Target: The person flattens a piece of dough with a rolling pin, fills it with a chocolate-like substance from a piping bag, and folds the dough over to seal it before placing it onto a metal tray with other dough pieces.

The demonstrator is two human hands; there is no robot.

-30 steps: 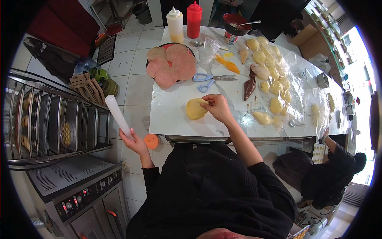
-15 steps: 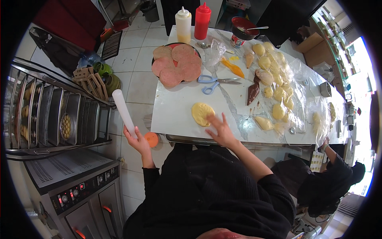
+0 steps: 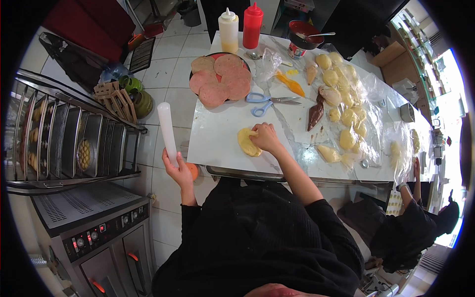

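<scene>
My left hand grips the lower end of a white rolling pin, which points up and away beside the table's left edge. A flattened round of yellow dough lies on the white marbled table. My right hand pinches the upper right rim of that dough, its fingers closed and partly hiding the edge. Just beyond lie blue-handled scissors. Farther back, a dark-rimmed plate bears several round pink meat slices.
A white squeeze bottle, a red squeeze bottle and a bowl stand at the back. Several dough balls lie under plastic at right, near piping bags. A tray rack and oven are left; a person works at right.
My right hand has moved up from the dough's lower right and closed on its rim, which looks pulled in. The rolling pin in my left hand has swung right, more upright.
</scene>
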